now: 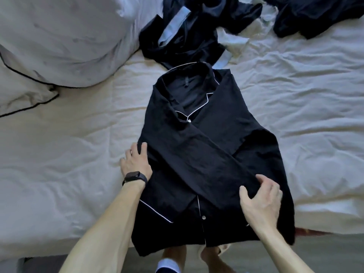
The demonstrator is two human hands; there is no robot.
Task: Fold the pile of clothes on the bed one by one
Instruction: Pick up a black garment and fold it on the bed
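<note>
**Sleeve Crossed Over the Shirt, Fold to Be Squared**

At the far left a white pillow [59, 46] with dark piping is heaped on the bed [59, 154]. Just right of it, the left hand [136, 161] is laid flat, fingers straight and loosely together, against the left folded edge of the pyjama shirt [206, 119]; a dark watch [136, 177] is worn on that wrist. The shirt, dark with white piping, is spread front up in the middle of the bed, collar away from the person and hem hanging a little over the near edge. Both sides appear to be turned in already. Beyond the collar the unfolded pile of clothes [187, 30] is bunched, touching the shirt's top edge.

One sleeve [197, 160] is laid slantwise across the chest, from upper left to lower right. Its lower end is pinched by the right hand [260, 201], thumb beneath and fingers curled over the cloth. At the upper right another dark garment [315, 14] is lying apart from the shirt.

The step in hand is judged to be the placing of this sleeve. It is best done with the left edge kept pinned while the sleeve end is drawn taut and set down within the shirt's outline, so that no cloth is left jutting past the right side. Wrinkles should be smoothed outward before the hem is brought up, since the soft mattress allows layers to slip.
</note>
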